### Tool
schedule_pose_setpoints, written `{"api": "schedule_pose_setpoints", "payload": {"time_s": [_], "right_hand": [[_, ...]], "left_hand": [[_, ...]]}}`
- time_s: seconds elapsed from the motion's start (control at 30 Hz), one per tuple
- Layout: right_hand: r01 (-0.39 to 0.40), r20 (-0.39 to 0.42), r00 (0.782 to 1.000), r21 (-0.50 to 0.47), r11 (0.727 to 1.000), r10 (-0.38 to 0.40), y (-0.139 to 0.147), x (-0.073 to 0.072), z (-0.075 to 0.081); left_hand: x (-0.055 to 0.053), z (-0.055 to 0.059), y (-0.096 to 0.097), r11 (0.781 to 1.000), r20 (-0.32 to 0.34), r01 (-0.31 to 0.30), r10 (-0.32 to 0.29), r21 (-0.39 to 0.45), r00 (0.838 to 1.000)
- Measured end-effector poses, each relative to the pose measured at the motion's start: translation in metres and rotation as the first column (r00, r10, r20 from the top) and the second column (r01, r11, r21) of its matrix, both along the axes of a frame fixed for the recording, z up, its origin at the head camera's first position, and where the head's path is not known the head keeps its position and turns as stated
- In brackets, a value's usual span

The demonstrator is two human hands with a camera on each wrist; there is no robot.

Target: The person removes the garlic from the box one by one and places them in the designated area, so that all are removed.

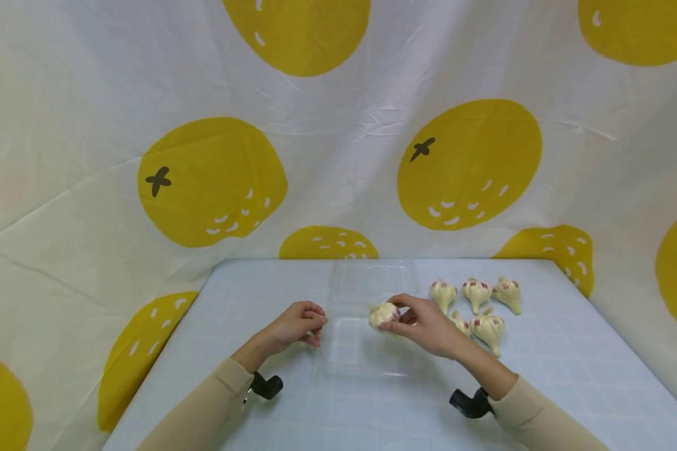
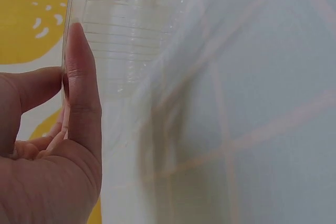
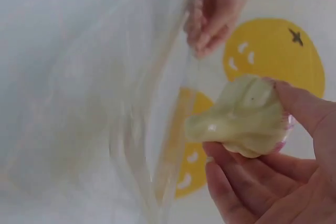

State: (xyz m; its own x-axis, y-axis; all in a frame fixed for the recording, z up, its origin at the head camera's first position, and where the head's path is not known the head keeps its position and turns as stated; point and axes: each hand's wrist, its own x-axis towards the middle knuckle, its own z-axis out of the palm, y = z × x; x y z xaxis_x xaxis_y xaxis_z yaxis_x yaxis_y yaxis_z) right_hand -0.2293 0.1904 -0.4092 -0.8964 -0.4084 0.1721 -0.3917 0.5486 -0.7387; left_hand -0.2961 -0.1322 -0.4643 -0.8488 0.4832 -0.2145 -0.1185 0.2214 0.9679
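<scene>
A clear plastic clamshell box (image 1: 350, 360) lies on the table with its lid (image 1: 372, 275) folded back at the far side. My left hand (image 1: 299, 324) pinches the box's left rim between thumb and fingers; the left wrist view shows the thin rim (image 2: 73, 3) between them. Over the box's right half, my right hand (image 1: 429, 326) holds a garlic bulb (image 1: 383, 314) by its rounded end. In the right wrist view the bulb (image 3: 247, 116) is pale with purple streaks at its base, its stem pointing toward the box.
Several more garlic bulbs (image 1: 488, 329) lie on the table to the right of the box, close to my right forearm. The table (image 1: 570, 376) has a pale checked cover. Behind it hangs a white curtain (image 1: 338, 175) with yellow fruit prints.
</scene>
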Motion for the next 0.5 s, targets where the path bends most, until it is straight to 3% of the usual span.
{"api": "schedule_pose_setpoints", "payload": {"time_s": [0.27,0.5], "right_hand": [[0.173,-0.009,0.985,0.034,0.984,-0.173,0.061,0.011,0.024],[0.301,0.0,0.953,0.113,0.947,-0.303,0.108,0.015,0.03]], "left_hand": [[0.0,0.0,0.0,1.0,-0.003,-0.003,0.003,-0.009,1.0],[-0.002,-0.001,0.001,1.0,-0.004,0.0,0.0,0.007,1.0]]}}
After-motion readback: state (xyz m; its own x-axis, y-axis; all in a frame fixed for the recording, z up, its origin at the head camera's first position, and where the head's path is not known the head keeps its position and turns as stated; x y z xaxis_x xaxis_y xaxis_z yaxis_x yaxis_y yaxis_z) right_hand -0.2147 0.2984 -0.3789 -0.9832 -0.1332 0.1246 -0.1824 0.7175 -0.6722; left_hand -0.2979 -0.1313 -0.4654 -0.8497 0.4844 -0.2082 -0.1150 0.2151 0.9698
